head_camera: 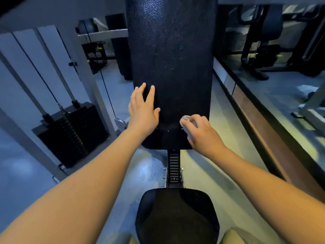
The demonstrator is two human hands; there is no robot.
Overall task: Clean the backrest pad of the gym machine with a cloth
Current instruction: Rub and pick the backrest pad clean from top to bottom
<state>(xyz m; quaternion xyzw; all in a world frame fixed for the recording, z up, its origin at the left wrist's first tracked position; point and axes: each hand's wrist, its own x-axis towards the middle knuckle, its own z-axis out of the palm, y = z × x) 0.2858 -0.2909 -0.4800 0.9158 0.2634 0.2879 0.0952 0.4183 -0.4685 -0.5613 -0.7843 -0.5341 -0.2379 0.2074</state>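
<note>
My right hand (pixel 202 132) has its grip closed around a small, bunched, pale pinkish-grey cloth (pixel 186 120), which I press against the tall black textured vinyl backrest pad (pixel 171 67) near its lower right corner. Only a little of the cloth shows past my fingertips; most of it is tucked under the hand, so I cannot say how it is folded.

My left hand (pixel 143 110) lies flat on the pad near the left edge, a little higher than the right — fingers spread wide, holding nothing, apparently steadying the pad.

What matters for the next stroke is direction. The pad's long axis runs straight up and away from me, from the bottom edge just below my hands to a top that passes out of view. Nearly all of its surface lies above the cloth, and the stretch to the left, between my two hands, lies across it. The right hand is the one nearer the work, since it has the cloth already touching the pad.

I judge a long upward pass along the right edge, or a sideways sweep along the bottom edge toward my left hand, would suit from here. Pale specks show on the pad near the bottom edge, between the hands — possibly dust or crumbs, though the light is dim.

Below the pad, the black padded seat (pixel 176 215) sits well apart from it.
</note>
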